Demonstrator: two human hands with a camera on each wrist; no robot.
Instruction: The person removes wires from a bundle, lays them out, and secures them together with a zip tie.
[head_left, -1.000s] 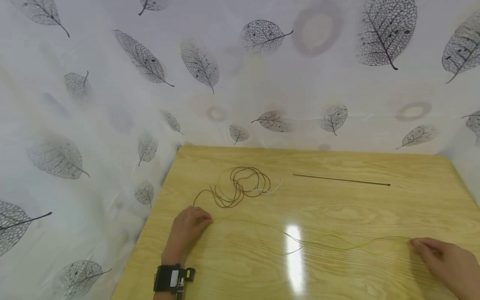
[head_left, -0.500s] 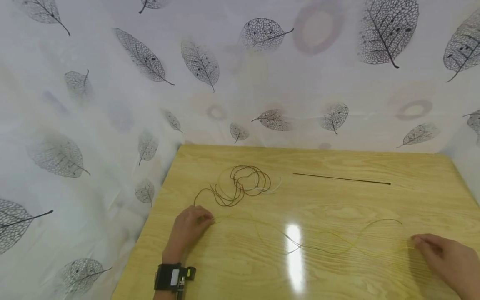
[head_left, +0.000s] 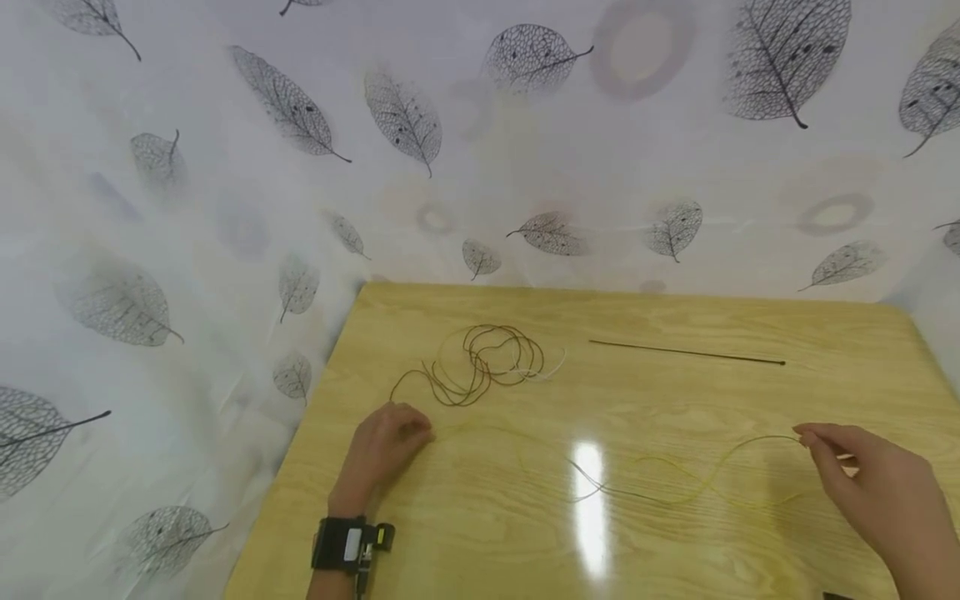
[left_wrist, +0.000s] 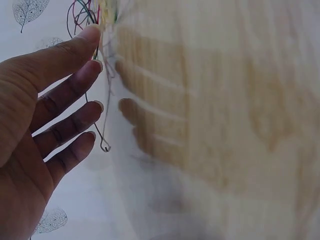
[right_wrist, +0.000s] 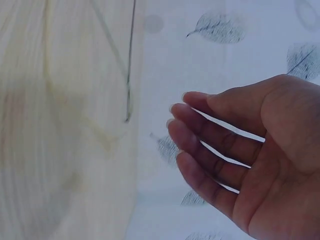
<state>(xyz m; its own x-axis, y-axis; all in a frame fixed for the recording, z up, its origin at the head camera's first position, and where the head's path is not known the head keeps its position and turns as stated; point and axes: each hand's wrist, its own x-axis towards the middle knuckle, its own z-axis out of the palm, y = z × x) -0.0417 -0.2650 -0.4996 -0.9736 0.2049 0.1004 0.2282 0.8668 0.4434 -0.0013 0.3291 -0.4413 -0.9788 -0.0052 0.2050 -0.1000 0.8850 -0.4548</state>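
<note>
My left hand [head_left: 386,442] rests low near the table's left edge, its thumb and forefinger pinching the left ends of some thin yellow threads [head_left: 536,437]. In the left wrist view the left hand [left_wrist: 55,95] has its other fingers spread loosely. The threads cross the table in loose waves, partly lost in the glare. On the right, my right hand [head_left: 873,475] pinches the end of an olive strand [head_left: 738,446] that arcs up to its fingertips. Another yellow strand lies loose below, ending short of this hand. The right wrist view shows the right hand [right_wrist: 225,155] with fingertips brought together.
Behind the left hand lies a tangle of thin brown cord [head_left: 487,375] with a white strand [head_left: 555,367]. A thin dark rod-like piece [head_left: 686,352] lies at the back right. Leaf-patterned cloth [head_left: 480,167] walls the wooden table [head_left: 675,317]. The left wrist wears a black band [head_left: 341,543].
My right hand let the olive strand's end spring away, then moved up and left and has it at its fingertips again. The left hand keeps its place.
</note>
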